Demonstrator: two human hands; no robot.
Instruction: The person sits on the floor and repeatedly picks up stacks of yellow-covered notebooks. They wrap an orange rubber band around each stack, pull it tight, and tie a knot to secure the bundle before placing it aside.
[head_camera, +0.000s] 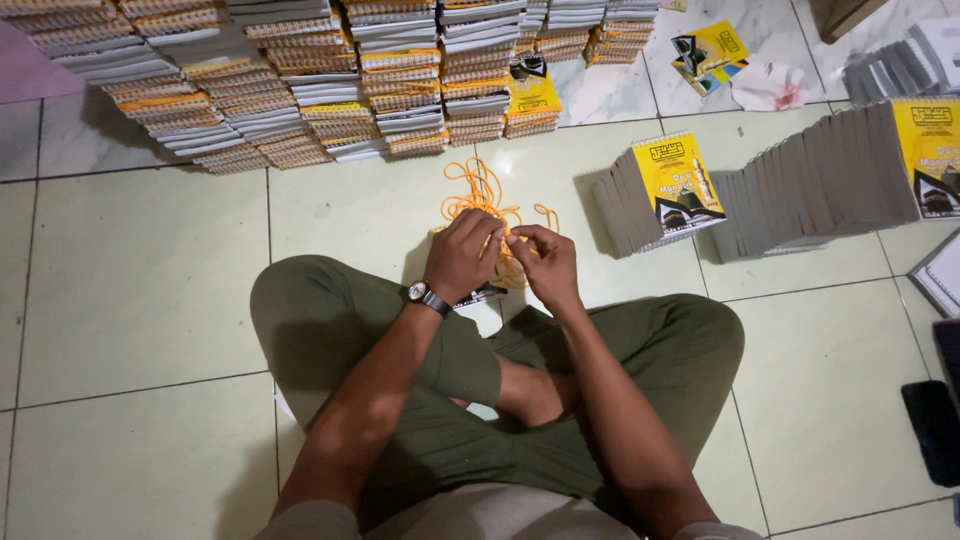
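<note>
Tangling orange cord (487, 200), thin, looped, in both hands (505, 258)

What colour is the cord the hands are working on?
Orange; the cord shows best in the head view, above both hands.

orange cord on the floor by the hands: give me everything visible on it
The orange cord looks like thin soft string, in a loose tangle of loops on the pale floor tile ahead of the crossed legs. Its near end runs up into both hands: the left hand and right hand pinch it together above a small booklet. How many strands there are cannot be told.
</note>
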